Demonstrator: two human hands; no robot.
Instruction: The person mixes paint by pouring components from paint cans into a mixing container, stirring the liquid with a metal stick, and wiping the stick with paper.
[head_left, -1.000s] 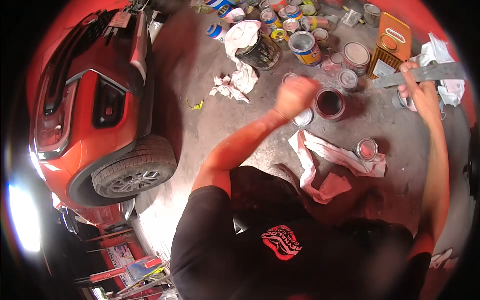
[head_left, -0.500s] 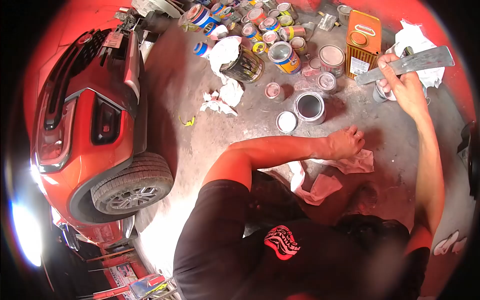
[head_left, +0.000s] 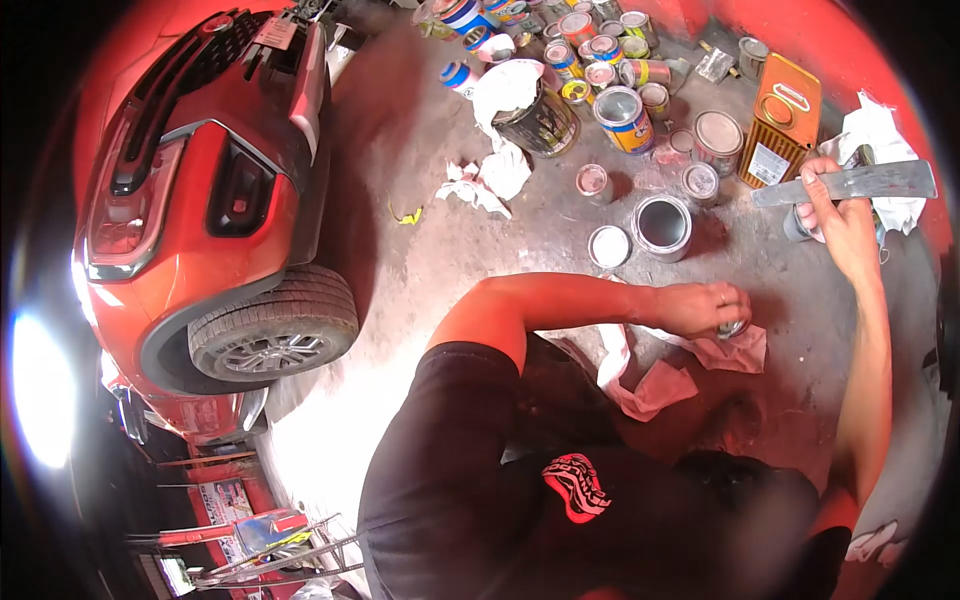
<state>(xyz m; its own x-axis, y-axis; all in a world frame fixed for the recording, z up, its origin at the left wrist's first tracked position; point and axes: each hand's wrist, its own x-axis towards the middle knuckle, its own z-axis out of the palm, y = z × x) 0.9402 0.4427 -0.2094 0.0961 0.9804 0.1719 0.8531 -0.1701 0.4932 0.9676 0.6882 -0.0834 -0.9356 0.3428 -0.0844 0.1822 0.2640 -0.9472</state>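
Note:
My left hand (head_left: 697,309) reaches down over a small tin (head_left: 735,327), its fingers curled around the tin's top. The tin sits by a crumpled pale cloth (head_left: 660,390) on the floor. In my right hand (head_left: 845,225) is a flat grey metal strip (head_left: 890,181), pinched between thumb and fingers and held roughly level. Partly hidden behind that hand is a grey container (head_left: 795,224). Between my hands and the other cans stand an open can with dark grey inside (head_left: 662,224), a white round lid (head_left: 609,246) and a small pinkish tin (head_left: 593,181).
A red car (head_left: 240,200) with its front wheel (head_left: 275,325) is at the left. Many paint cans (head_left: 622,118) crowd the far floor, beside a yellow rectangular tin (head_left: 783,120). A paper-draped bucket (head_left: 540,120) and crumpled paper (head_left: 490,180) lie nearer the car.
My left hand has come from beside the open can down to the small tin and closed around it. The right hand still holds the strip. The view has shifted.

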